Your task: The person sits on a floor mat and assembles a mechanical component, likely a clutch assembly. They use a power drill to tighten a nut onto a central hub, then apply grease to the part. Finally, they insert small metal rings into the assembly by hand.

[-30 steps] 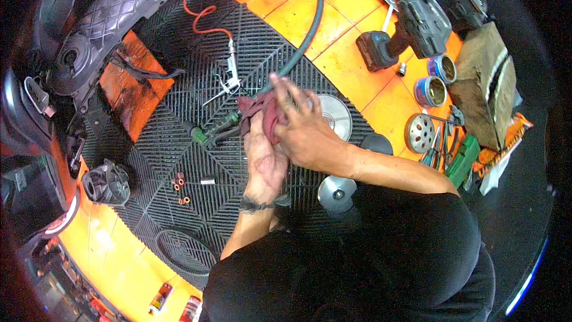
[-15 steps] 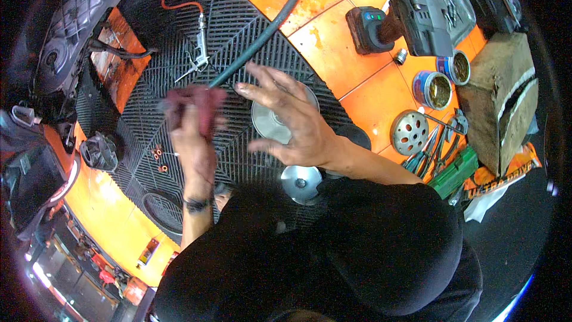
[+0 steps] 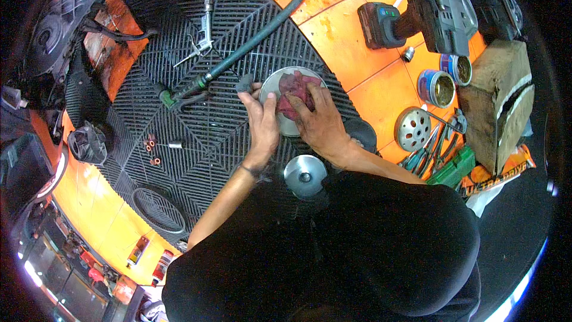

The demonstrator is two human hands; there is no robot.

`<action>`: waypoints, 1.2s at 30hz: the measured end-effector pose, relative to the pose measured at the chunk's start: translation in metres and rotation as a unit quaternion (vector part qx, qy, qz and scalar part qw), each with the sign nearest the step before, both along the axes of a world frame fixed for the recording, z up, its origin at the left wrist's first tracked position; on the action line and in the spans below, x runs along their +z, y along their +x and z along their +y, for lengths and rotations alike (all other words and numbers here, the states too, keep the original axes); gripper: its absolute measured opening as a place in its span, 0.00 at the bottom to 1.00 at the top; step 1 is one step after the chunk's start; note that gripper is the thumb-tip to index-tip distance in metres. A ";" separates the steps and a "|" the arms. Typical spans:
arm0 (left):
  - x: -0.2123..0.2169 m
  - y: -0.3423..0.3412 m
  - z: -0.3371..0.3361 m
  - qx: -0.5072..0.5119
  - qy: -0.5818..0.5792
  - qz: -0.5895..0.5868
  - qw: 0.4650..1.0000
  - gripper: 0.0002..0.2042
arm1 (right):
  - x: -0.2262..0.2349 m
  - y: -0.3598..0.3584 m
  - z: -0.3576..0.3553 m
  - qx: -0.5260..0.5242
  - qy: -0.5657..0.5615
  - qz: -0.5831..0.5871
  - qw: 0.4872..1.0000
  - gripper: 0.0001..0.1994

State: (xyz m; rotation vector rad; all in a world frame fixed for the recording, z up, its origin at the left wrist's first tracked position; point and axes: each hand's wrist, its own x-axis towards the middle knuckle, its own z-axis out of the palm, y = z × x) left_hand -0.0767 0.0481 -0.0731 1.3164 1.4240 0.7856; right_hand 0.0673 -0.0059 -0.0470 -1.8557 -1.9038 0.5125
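Beyond a shiny silver metal disc (image 3: 295,169) on the black ribbed floor mat (image 3: 214,122), a round grey metal plate (image 3: 275,83) is being gripped at its left edge by the left hand (image 3: 262,128), a crumpled dark-red cloth (image 3: 293,90) is being held against its face by the right hand (image 3: 325,128), and a dark rubber hose (image 3: 262,36) is lying farther off.

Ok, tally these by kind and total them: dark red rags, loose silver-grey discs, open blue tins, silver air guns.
Dark red rags: 1, under the right hand
Loose silver-grey discs: 3, one of them beneath the rag
Open blue tins: 2
Silver air guns: 1
Total: 7
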 end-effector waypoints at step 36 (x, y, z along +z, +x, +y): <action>-0.007 -0.024 0.023 0.109 0.025 -0.026 0.993 0.12 | -0.014 0.164 -0.087 -0.284 -0.025 0.113 0.952 0.18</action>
